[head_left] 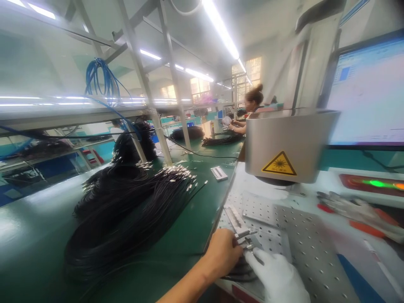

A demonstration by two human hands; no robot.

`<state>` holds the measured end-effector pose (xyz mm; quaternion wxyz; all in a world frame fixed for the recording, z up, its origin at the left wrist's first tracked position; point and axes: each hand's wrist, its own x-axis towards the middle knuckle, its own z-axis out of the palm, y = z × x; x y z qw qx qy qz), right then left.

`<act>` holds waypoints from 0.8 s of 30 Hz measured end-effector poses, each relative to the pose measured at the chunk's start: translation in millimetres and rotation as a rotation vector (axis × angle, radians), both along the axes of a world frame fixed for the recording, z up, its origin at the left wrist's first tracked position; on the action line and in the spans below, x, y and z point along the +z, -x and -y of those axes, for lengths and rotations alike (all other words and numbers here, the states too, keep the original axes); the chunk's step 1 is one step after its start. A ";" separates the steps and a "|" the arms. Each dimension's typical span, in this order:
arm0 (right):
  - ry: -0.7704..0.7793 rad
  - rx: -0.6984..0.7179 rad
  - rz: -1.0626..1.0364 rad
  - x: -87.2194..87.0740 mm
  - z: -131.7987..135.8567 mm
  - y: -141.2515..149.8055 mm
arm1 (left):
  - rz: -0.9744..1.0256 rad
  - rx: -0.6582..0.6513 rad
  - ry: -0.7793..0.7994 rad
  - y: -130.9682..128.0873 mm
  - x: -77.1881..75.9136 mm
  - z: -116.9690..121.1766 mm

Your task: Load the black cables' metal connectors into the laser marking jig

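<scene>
My bare left hand is closed at the edge of the perforated metal plate, its fingertips at small metal cable connectors. Thumb and finger of my right hand, in a white glove, pinch at the same connectors from the right. Just beyond the fingers lies a slotted metal holder, pointing away from me. Black cables run below and between both hands. The exact grip of the left fingers is partly hidden behind the hand.
A large bundle of black cables with metal ends covers part of the green table. Another slotted holder lies there. A laser head with a warning sign hangs over the plate. Gloves lie right; a person sits beyond.
</scene>
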<state>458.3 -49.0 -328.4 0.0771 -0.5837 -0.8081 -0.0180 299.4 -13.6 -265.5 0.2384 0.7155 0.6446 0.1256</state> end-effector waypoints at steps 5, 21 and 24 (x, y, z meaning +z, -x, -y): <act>-0.003 0.012 0.086 -1.7 1.7 2.5 | 0.005 0.022 0.014 -1.3 -0.3 -1.5; -0.006 0.062 0.132 8.7 -9.5 1.6 | 0.244 0.005 0.104 5.3 0.0 -9.8; -0.023 0.045 0.132 3.7 -11.3 1.3 | 0.448 0.042 0.014 12.4 -0.3 -4.3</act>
